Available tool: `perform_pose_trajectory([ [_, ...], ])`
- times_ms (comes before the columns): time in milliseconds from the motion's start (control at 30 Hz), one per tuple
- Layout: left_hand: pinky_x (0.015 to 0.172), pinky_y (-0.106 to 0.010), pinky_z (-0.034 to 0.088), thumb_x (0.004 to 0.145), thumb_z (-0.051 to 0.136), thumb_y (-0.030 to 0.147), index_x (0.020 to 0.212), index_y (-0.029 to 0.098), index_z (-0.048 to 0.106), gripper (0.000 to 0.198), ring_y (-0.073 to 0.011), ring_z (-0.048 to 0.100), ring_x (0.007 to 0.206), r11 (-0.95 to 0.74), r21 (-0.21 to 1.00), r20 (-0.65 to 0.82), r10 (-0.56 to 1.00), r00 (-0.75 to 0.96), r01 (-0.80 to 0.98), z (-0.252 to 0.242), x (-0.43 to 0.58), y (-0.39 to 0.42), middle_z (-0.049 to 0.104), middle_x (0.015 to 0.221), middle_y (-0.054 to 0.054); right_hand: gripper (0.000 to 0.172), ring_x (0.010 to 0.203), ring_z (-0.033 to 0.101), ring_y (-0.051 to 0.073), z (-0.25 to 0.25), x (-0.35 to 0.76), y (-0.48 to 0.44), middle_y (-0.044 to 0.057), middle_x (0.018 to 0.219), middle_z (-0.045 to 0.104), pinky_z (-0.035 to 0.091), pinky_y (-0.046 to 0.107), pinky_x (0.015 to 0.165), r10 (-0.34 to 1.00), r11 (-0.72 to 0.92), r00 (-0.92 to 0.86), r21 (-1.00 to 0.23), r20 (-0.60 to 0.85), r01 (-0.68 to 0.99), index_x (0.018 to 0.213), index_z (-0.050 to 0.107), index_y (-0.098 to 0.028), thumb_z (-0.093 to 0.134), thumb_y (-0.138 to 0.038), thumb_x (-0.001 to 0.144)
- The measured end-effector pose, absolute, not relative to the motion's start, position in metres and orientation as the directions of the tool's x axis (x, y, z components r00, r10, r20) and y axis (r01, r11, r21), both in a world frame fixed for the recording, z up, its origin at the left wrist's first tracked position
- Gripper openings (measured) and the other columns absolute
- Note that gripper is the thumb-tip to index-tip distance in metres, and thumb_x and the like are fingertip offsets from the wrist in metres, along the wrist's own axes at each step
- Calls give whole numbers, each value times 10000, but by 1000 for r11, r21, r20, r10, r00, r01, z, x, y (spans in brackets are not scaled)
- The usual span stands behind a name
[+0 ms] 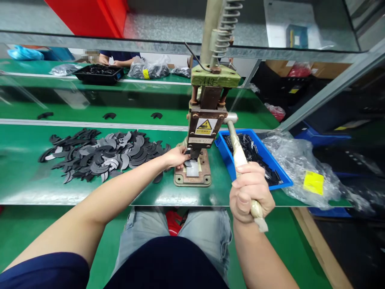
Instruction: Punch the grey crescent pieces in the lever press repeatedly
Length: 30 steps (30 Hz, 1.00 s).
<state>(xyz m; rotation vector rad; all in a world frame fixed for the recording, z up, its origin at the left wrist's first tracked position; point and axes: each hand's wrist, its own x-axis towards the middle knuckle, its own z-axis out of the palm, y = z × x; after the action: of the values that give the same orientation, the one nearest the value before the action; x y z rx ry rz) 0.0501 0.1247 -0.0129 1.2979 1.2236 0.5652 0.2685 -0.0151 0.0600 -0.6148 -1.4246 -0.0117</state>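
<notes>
A hand press (204, 120) with a yellow warning label stands in front of me. My right hand (251, 190) is wrapped round its lever (237, 148), which slants down toward me. At the press base (206, 168), my left hand (179, 156) pinches a small dark curved piece (188, 162) under the ram (195, 153). The fingers partly hide that piece. A pale metal plate (192, 170) lies on the base just below it. Left of the press spreads a pile of curved black and grey pieces (111, 154).
Right of the press is a blue tray (281, 185) of narrow black parts, beside a clear plastic bag (300, 160). Single curved pieces (110, 115) lie on the strip behind. Across the bench, a person's hands (112, 62) show near a black tray (99, 76). A metal shelf (168, 44) crosses overhead.
</notes>
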Motion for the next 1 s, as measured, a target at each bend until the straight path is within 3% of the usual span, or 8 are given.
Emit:
perform_pose_trajectory([
  [233,425,-208,401,930,743,382,1032,167,617,270,-109,558,411,233,925,-328,887,324,300,0,52,115,634,615,18,295,801,665,220,63,270,-13,-10,661,612,481,498,868,314,865,144,-345,938,363,670,564,-225,685,-346,910],
  [367,520,-226,464,967,649,407,1061,169,654,256,-113,641,610,123,982,-168,919,357,146,10,10,97,726,915,-63,269,811,672,220,63,270,-14,-3,679,617,501,499,864,320,864,148,-352,936,360,689,579,-231,691,-333,912],
  [433,589,-245,479,980,612,445,1090,189,672,285,-119,626,674,-1,968,-58,972,228,251,8,-22,81,723,965,-50,275,790,667,217,63,267,-13,-1,668,609,507,496,850,311,866,164,-350,936,358,687,586,-235,686,-344,918],
  [500,683,-278,496,991,590,464,1071,204,679,286,-147,626,743,-91,871,45,993,105,482,1,-51,61,708,922,-33,303,751,652,213,64,263,-10,-4,641,593,503,488,827,284,872,198,-339,938,354,666,571,-234,687,-355,919],
  [600,768,-323,488,996,596,480,1080,221,674,283,-204,655,875,-173,607,132,984,116,776,-14,-74,26,700,947,-44,365,727,633,211,65,258,-7,-11,605,563,482,478,806,257,875,256,-337,932,349,622,520,-227,687,-366,915],
  [767,827,-374,463,1004,557,618,1112,209,650,433,-282,668,986,-174,285,153,979,134,943,-36,-65,-11,695,1008,-104,366,681,605,200,64,257,-5,-15,595,557,475,475,776,257,872,259,-338,931,354,610,516,-235,692,-371,901],
  [900,841,-383,460,1013,558,579,1122,200,633,401,-311,684,1044,-137,213,130,985,111,967,-46,-53,-11,705,1063,-146,336,693,625,210,63,261,-7,-13,611,566,502,486,777,264,864,233,-336,936,374,634,537,-246,688,-383,901],
  [1000,803,-368,469,1000,604,508,1139,213,586,326,-292,711,1001,-92,312,93,993,66,945,-50,-55,-7,728,1044,-118,298,711,635,220,64,263,-10,-11,636,587,511,502,796,286,860,212,-348,934,374,659,556,-249,692,-371,894],
])
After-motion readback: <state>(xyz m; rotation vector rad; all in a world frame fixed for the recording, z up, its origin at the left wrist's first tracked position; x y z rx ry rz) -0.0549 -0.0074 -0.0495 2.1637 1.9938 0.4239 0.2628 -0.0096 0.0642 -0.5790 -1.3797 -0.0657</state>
